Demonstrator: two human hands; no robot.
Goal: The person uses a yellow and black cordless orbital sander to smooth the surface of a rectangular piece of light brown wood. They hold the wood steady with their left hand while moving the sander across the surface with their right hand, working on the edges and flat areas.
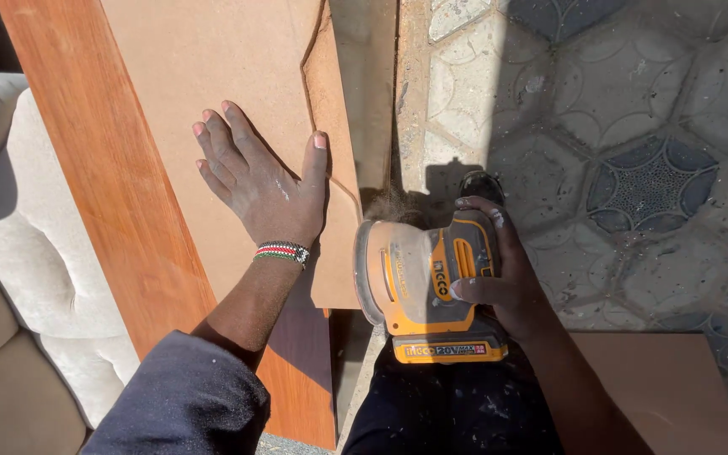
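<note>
Left hand (pixel 259 181): spread flat on the brown fibreboard panel (pixel 212 76), near its right edge. Right hand (pixel 499 270): clasped around an orange cordless sander (pixel 419 282) pressed against that edge.

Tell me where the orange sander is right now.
In the head view, the orange sander sits centre-low, gripped by the right hand against the fibreboard panel's right edge.

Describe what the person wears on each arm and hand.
The left hand is bare, with a beaded wristband in red, white, black and green. A dark navy sleeve is pushed up the left forearm. The right hand and forearm are bare, with no sleeve or band visible.
</note>
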